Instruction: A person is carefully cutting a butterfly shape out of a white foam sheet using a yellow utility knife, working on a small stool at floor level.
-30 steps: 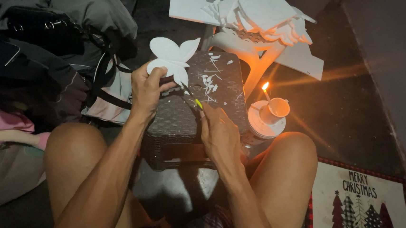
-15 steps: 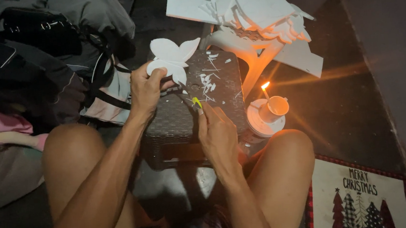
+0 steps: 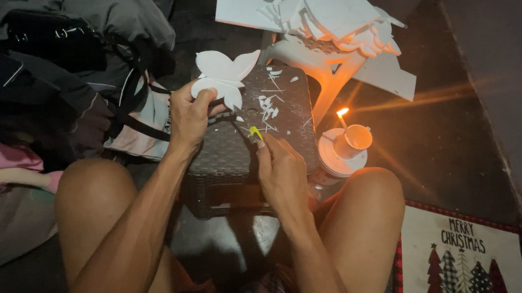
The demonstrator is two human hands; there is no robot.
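Note:
My left hand (image 3: 190,116) grips a white butterfly-shaped foam cutout (image 3: 224,75) by its lower edge, holding it over the left side of a dark woven box (image 3: 236,148). My right hand (image 3: 281,172) rests on the box top and pinches a small cutter with a yellow-green tip (image 3: 256,132), its point just right of the cutout. White foam scraps (image 3: 267,106) lie scattered on the box lid. My bare knees flank the box.
A lit candle (image 3: 343,115) stands by a small cup (image 3: 357,137) on a white round lid right of the box. A white stool (image 3: 316,54) behind carries stacked white foam sheets (image 3: 313,14). Dark bags and clothes (image 3: 53,69) pile at left. A festive mat (image 3: 458,252) lies bottom right.
Both hands stay almost where they were; my right hand with the cutter has shifted slightly along the box top near the cutout's edge.

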